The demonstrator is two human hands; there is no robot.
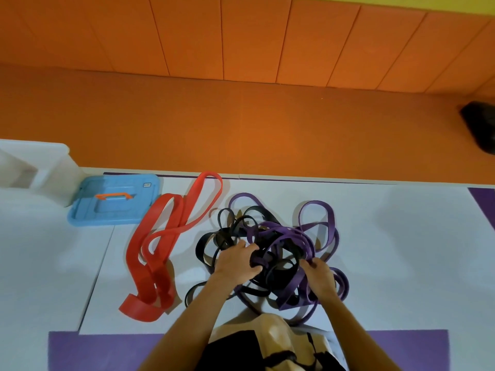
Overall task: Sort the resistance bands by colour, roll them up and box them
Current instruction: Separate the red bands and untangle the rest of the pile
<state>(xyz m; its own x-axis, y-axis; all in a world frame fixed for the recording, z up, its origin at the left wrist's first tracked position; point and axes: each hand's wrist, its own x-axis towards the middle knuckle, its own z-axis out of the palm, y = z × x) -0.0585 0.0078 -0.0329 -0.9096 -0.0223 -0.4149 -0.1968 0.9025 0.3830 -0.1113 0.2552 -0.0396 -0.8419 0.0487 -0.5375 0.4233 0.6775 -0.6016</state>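
The left hand (235,262) grips a bunch of strands in the middle of the tangle, thumb and fingers curled round them. The right hand (321,275) curls its fingers into the purple bands (284,236) on the tangle's right side. The black bands (211,241) are knotted through the purple ones. The whole heap lies on the white mat (401,236), close to its near edge. The red bands (158,253) lie apart just to the left, stretching toward the far edge. A blue lid (112,202) rests near the far left corner, touching a white box (53,167). Right of the heap the mat is bare out to its right edge. Beyond the far edge is orange floor (241,124).
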